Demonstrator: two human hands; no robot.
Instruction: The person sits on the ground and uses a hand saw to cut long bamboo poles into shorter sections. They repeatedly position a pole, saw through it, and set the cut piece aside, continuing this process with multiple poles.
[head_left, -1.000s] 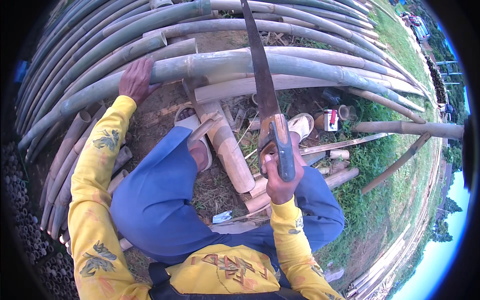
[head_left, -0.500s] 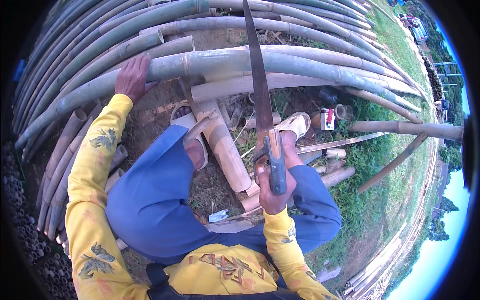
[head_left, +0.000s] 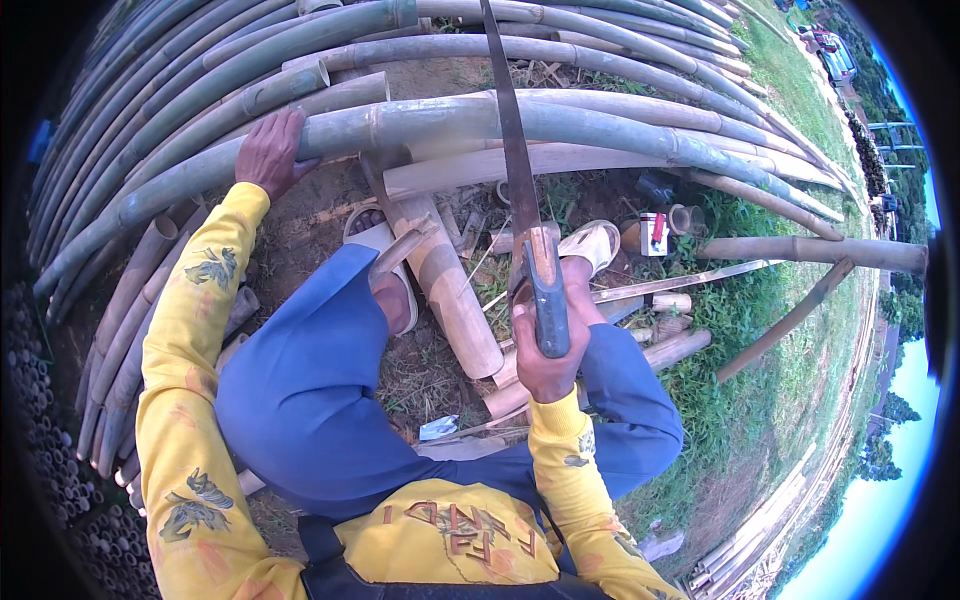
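A long greenish bamboo pole (head_left: 430, 122) lies crosswise in front of me. My left hand (head_left: 272, 152) is closed over its upper side, left of the middle. The fingers curl over the far side and the thumb points to the right. My right hand (head_left: 552, 355) grips the dark handle of a hand saw (head_left: 519, 175) with a wooden front part. The narrow blade points away from me and crosses the pole, touching it; how deep it sits in the bamboo I cannot make out. Below the pole a pale bamboo log (head_left: 440, 275) lies between my sandalled feet.
Many bamboo poles (head_left: 640, 62) are stacked beyond the one I hold. A propped pole (head_left: 810, 252) stands to the right over grass. Near my right foot are a red and white box (head_left: 653, 234) and bamboo offcuts (head_left: 675, 350). Bamboo ends (head_left: 110, 540) are piled at the lower left.
My right hand and the saw have moved a little forward, away from me, along the cut line. My left hand stays on the pole, with hardly any shift.
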